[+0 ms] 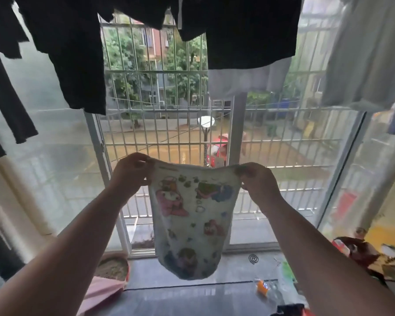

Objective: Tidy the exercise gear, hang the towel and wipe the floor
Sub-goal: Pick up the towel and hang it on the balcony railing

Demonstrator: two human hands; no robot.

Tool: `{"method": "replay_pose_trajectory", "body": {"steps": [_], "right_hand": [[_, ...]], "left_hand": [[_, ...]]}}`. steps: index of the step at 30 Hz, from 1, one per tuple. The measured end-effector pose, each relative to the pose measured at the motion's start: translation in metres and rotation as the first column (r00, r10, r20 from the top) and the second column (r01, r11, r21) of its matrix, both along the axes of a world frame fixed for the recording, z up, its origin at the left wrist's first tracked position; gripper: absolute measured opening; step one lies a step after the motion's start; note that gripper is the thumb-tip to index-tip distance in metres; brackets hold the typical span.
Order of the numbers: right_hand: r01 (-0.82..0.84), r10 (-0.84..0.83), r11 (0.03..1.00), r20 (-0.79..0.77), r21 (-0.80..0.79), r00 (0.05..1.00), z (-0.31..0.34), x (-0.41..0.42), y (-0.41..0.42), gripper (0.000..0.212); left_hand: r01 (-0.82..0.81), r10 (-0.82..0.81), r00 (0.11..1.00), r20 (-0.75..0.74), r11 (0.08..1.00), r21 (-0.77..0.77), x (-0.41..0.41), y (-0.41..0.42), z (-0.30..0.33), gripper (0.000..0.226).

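Observation:
A small white towel (192, 215) printed with pink and blue cartoon figures hangs spread in front of me. My left hand (130, 172) pinches its upper left corner and my right hand (258, 181) pinches its upper right corner. The towel's top edge sags slightly between them and its lower end hangs free above the grey floor (192, 297). Both arms reach forward and up toward the barred window (169, 133).
Dark clothes (73, 53) and pale garments (369, 49) hang overhead on a line. A round pot of soil (112, 267) and pink cloth (100, 293) lie low left. An orange packet (262, 287), a mosquito coil (253, 259) and cluttered items (363, 252) sit at the right.

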State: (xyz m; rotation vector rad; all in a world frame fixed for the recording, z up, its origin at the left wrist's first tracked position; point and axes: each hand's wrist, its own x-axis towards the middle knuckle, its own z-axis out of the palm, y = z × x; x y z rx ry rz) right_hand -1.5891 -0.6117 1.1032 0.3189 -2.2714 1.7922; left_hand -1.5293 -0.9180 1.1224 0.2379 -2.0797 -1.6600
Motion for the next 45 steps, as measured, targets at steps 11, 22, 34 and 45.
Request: {"method": "replay_pose_trajectory", "body": {"steps": [11,22,34,45], "right_hand": [[-0.165,0.166,0.984,0.0,-0.061,0.986,0.02,-0.211,0.0,0.037],[-0.168,0.17,0.984,0.036,-0.062,0.985,0.001,-0.36,-0.065,0.015],[-0.079,0.082,0.996,-0.058,0.047,0.995,-0.001,-0.538,-0.244,0.008],[0.11,-0.077,0.968,-0.153,0.227,0.985,-0.02,-0.649,-0.32,0.009]], "left_hand": [[-0.086,0.088,0.995,-0.047,0.996,0.037,-0.197,-0.007,0.002,0.014],[-0.115,0.116,0.992,-0.048,0.993,0.027,-0.338,-0.072,-0.016,0.003],[-0.102,0.101,0.995,-0.01,0.993,-0.062,-0.499,-0.254,-0.009,0.006],[-0.157,0.176,0.983,0.046,0.948,-0.278,-0.624,-0.343,-0.029,0.01]]}}
